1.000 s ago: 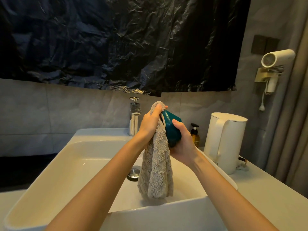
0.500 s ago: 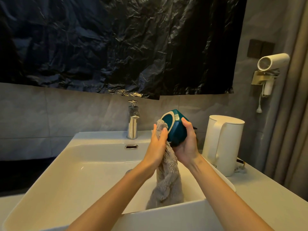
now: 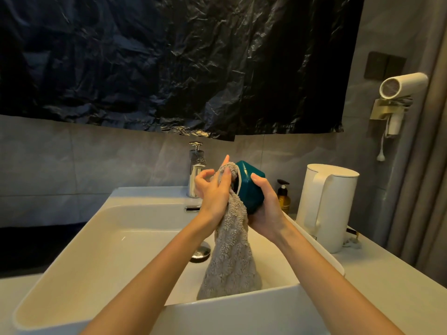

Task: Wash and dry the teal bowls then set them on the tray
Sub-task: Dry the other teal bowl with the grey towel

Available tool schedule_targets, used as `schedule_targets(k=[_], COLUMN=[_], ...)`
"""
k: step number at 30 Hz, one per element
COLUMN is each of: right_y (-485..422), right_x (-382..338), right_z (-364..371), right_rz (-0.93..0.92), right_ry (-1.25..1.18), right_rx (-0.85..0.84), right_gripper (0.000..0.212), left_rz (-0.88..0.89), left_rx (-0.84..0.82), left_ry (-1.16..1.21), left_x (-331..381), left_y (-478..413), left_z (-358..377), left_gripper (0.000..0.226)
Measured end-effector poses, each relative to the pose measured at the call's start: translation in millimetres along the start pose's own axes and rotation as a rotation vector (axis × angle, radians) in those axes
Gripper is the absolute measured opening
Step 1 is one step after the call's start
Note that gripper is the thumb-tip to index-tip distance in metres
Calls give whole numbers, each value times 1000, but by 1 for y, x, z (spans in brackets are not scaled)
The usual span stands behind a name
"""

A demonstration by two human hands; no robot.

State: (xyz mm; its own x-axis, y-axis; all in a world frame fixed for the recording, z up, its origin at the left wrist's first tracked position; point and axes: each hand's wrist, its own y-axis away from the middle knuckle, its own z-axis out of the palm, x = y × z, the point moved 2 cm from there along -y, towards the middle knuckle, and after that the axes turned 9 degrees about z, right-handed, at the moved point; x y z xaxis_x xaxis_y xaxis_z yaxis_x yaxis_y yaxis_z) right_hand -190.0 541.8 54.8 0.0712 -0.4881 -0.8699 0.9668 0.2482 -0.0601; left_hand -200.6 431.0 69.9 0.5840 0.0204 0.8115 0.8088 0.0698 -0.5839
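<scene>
**Teal bowl and towel held over a sink**

Above the white sink (image 3: pixel 72 274), a grey towel (image 3: pixel 229 262) hangs below the fingers. The left hand (image 3: pixel 214 189) pinches the towel's top into the teal bowl (image 3: pixel 251 187). The right hand (image 3: pixel 266 206) grips the bowl's outside, fingers clamped. A tap (image 3: pixel 196 170) stands just beyond the left fingers.

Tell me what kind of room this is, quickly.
Most likely a bathroom, perhaps a hotel one: a white basin with a chrome tap, a wall-mounted hair dryer on the right, and a pump bottle beside a white kettle.
</scene>
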Motion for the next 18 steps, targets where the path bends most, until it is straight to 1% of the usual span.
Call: schedule_targets(k=[1,2,3,5,7,9,11,13,15,18], right_y=[0,1,1,1,-1,-2,-2,-2,-2,-4], right_x=[-1,-1,-2,-1,0,-1,-2,-2,0,0], right_z=[0,-1,0,0,-2,-4,-5,-5,-4,-4], right_rz=[-8,-14,-16,-21,-20,-19,-5,15,41,68], right_ry=[-22,-38,-47,-47,-47,-51,-81,-109,-129,-164], right_rx=[-8,-14,-19,-20,-8,4,0,-9,-30,-55], right_gripper=[41,43,43,44,50,55,54,52,54,58], left_rz=[20,71,140,251,310,383,454,509,575,669], left_rx=[-44,-96,-106,-42,-7,-81,-151,-163,-154,-153], left_ry=[-68,-130,-158,-100,-65,-116,-165,-211,-317,-477], left_x=[1,4,5,6,5,4,4,3,1,5], left_y=[2,6,10,17,25,33,38,35,27,18], left_z=[0,1,2,-1,-3,-2,-2,-6,-9,-13], left_gripper=[26,32,37,38,33,29,36,46,48,44])
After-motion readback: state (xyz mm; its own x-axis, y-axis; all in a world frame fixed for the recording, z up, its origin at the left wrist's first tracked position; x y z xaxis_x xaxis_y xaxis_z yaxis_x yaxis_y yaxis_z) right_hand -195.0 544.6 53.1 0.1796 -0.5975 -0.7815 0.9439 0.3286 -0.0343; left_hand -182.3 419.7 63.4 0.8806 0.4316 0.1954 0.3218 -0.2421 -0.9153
